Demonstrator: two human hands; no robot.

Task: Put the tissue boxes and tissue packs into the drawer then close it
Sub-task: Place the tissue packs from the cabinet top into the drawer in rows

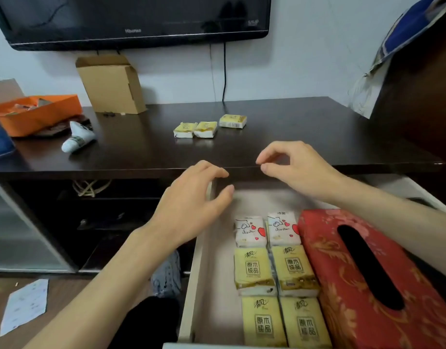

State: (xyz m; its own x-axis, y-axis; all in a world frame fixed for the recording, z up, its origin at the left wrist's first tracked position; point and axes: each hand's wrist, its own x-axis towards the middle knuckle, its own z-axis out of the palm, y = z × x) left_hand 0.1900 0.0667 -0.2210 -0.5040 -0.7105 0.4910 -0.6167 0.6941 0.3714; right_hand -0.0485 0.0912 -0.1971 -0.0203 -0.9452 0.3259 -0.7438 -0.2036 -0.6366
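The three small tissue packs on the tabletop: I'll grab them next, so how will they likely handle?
The small tissue packs look soft and plastic-wrapped, so probably light and squashy, perhaps slightly slippery. They lie flat on the dark tabletop, unlikely to roll or tip. Neither hand touches them.

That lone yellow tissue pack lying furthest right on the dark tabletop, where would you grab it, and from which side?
The rightmost yellow pack lies flat on the tabletop, apart from the two packs to its left. I'd come from above with the right hand, which is nearer and empty, and pinch its long front and back edges. Its flat, low shape probably suits a top pinch best.
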